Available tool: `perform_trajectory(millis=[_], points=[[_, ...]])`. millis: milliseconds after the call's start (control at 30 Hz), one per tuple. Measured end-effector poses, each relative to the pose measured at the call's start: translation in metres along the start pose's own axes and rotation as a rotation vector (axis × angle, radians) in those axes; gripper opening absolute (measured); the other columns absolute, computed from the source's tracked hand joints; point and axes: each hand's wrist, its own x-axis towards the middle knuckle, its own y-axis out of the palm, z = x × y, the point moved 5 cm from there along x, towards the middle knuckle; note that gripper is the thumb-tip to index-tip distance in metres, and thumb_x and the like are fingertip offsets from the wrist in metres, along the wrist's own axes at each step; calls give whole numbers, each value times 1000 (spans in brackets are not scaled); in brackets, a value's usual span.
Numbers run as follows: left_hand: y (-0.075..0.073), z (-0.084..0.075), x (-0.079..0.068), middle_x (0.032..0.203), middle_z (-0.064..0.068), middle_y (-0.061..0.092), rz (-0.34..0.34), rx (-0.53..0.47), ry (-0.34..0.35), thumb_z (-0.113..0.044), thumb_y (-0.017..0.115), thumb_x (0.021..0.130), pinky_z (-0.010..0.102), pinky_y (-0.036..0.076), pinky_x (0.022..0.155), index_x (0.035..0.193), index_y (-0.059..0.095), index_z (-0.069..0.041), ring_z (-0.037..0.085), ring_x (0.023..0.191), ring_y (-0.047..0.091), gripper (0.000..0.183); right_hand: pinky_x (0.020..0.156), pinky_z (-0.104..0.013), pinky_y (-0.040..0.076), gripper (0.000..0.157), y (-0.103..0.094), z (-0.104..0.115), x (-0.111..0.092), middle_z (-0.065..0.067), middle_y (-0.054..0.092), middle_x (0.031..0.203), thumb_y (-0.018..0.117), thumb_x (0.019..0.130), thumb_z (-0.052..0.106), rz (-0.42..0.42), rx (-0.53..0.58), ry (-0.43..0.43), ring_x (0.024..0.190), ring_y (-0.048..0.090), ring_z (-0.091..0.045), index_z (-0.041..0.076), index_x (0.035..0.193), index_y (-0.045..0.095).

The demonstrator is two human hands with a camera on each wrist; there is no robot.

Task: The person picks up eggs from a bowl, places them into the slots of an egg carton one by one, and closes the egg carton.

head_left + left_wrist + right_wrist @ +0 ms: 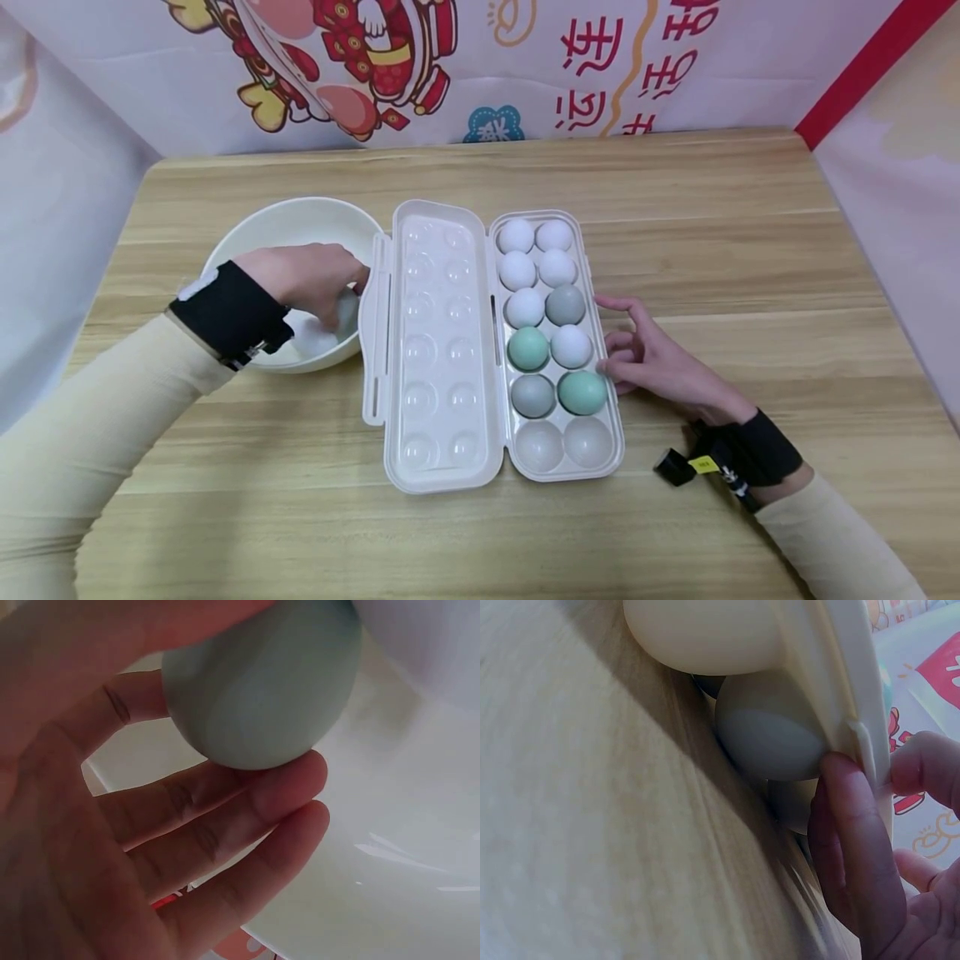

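In the white bowl at the left, my left hand (311, 275) holds a pale grey-green egg (262, 690) between thumb and fingers. Another white egg (313, 337) lies in the bowl beneath that hand. An egg carton (501, 467) of white plastic lies unfolded right of the bowl. Several white, grey and green eggs sit in its cups, such as a green egg (582, 392) toward the near end. The two nearest cups hold nothing. My right hand (656, 362) pinches the carton's right rim, fingertips (844, 769) below the edge and thumb above.
The carton's lid (441, 400) lies flat on the left, its latch flap (377, 333) against the bowl (240, 237). All stands on a wooden table (750, 250). A printed cloth (675, 92) hangs behind the table's far edge.
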Motion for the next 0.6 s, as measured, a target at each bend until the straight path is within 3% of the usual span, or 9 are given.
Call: perform_trajectory(millis=[600], points=[[-12,-2,-12,87,6,58,-39,73,-17,0,79,67,40,46,74,93,61,-11,23,80,51,34,71,-43,56,77,1,1,-1,-27,57,109,59,92,-1,2,-7,-1,93,64,-28,22,149,13]])
